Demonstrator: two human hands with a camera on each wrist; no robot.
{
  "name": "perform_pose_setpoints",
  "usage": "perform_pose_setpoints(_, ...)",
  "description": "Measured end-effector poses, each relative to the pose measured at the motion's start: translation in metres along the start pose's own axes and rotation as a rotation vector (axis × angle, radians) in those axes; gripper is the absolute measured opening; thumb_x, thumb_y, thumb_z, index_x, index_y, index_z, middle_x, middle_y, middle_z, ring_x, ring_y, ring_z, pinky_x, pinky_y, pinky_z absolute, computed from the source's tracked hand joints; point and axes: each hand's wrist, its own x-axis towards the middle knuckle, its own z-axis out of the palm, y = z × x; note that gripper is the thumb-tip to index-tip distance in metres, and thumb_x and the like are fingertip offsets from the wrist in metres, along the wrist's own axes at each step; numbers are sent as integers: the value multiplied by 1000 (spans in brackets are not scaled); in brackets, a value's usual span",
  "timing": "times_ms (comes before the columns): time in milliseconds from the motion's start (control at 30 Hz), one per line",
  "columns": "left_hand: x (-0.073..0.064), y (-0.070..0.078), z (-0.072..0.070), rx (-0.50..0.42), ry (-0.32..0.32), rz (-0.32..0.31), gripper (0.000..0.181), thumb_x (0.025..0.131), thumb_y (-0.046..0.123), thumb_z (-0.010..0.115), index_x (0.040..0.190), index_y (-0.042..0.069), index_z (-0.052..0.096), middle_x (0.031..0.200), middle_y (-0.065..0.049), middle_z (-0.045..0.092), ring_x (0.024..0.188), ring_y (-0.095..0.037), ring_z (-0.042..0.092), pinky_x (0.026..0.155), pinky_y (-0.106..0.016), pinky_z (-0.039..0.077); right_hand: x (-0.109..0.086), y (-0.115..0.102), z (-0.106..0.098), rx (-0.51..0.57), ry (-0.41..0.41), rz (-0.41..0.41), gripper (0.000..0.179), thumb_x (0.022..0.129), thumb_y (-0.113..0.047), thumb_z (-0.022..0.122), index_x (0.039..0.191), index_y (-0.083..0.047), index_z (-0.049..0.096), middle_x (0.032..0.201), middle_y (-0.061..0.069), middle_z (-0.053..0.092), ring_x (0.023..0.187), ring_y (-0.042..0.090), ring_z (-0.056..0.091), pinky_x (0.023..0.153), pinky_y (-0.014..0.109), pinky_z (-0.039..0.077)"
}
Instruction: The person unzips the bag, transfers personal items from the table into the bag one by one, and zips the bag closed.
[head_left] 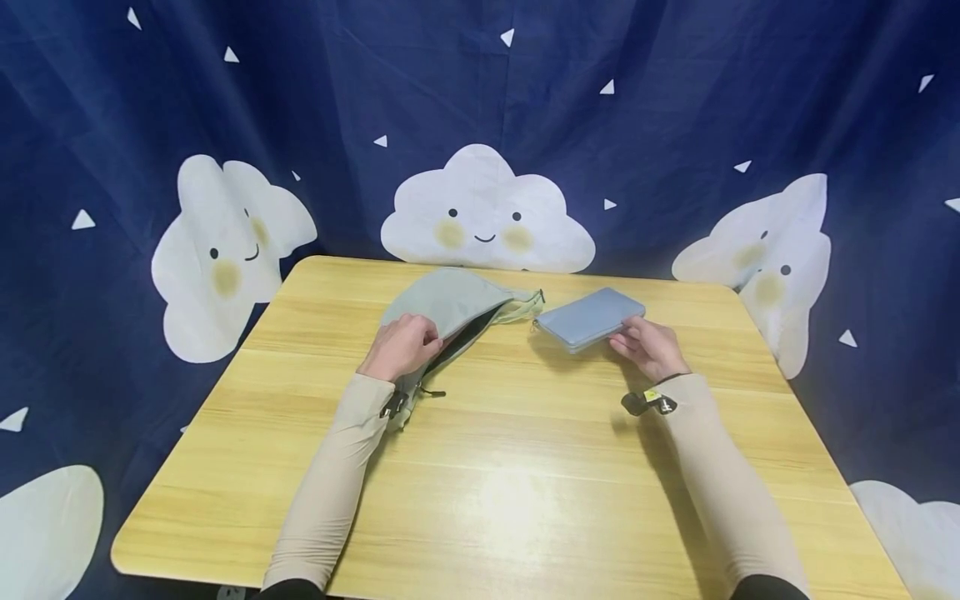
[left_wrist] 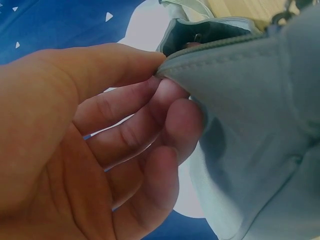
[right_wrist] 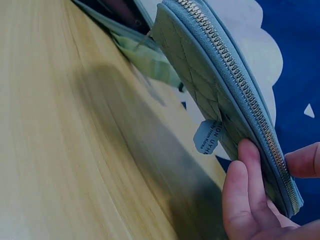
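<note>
My left hand [head_left: 403, 343] pinches the edge of a pale grey-green waist bag [head_left: 450, 293] between thumb and fingertips. Its zipped mouth [left_wrist: 215, 47] gapes, showing a dark inside in the left wrist view. To the right of the bag, my right hand [head_left: 651, 348] grips a blue-grey zip-around wallet [head_left: 592, 317] by its near right corner. Thumb on one side and fingers on the other, it lifts the wallet clear of the table, where a shadow falls. Quilted stitching and a small torn-edged label [right_wrist: 206, 137] show on the wallet's underside in the right wrist view.
A light wood table [head_left: 487, 467] with rounded corners lies under both hands. The bag's strap [head_left: 521, 307] reaches toward the wallet. Behind the table hangs a dark blue curtain [head_left: 637, 50] with white clouds and triangles.
</note>
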Motion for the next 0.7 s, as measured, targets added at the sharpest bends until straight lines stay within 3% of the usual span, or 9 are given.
perform_pose_setpoints(333, 1, -1, 0, 6, 11, 8, 24, 95, 25, 69, 71, 20, 70, 75, 3, 70, 67, -17, 60, 63, -39, 49, -11, 3, 14, -11, -107, 24, 18, 104, -3, 54, 95, -8, 69, 82, 6, 75, 77, 15, 75, 85, 29, 62)
perform_pose_setpoints(567, 0, -2, 0, 7, 12, 12, 24, 94, 25, 70, 71, 20, 70, 75, 3, 70, 68, -17, 60, 63, -39, 48, -12, 14, 27, -86, -131, 21, 5, 104, -6, 55, 107, -5, 59, 85, 3, 73, 79, 14, 72, 84, 28, 61)
perform_pose_setpoints(700, 1, -3, 0, 3, 15, 15, 23, 95, 26, 70, 72, 20, 71, 75, 4, 70, 68, -17, 61, 63, -39, 49, -11, 22, 33, -103, -148, 35, 8, 104, -5, 54, 112, -6, 54, 84, 2, 72, 77, 13, 71, 83, 29, 61)
